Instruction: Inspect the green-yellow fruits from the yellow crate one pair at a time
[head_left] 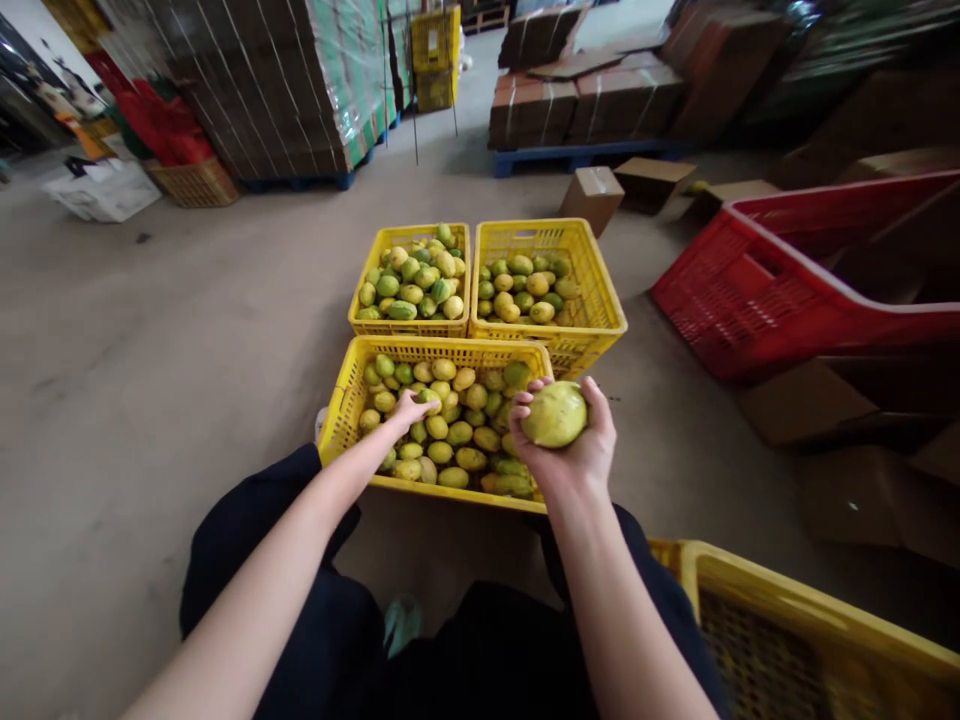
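Warehouse floor, three yellow crates point(592, 300); hands: right point(577, 450) gripping fruit point(553, 414), left point(409, 408) grasping another point(429, 397).

four yellow crates point(592, 300) show on the floor: three hold green-yellow fruit point(450, 430), too many to count, and a fourth sits at the lower right edge. one red crate point(757, 300) lies tilted at the right. two bare hands appear, the left hand point(409, 408) and the right hand point(574, 440), with one fruit in the right. three small loose cardboard boxes point(592, 195) lie behind.
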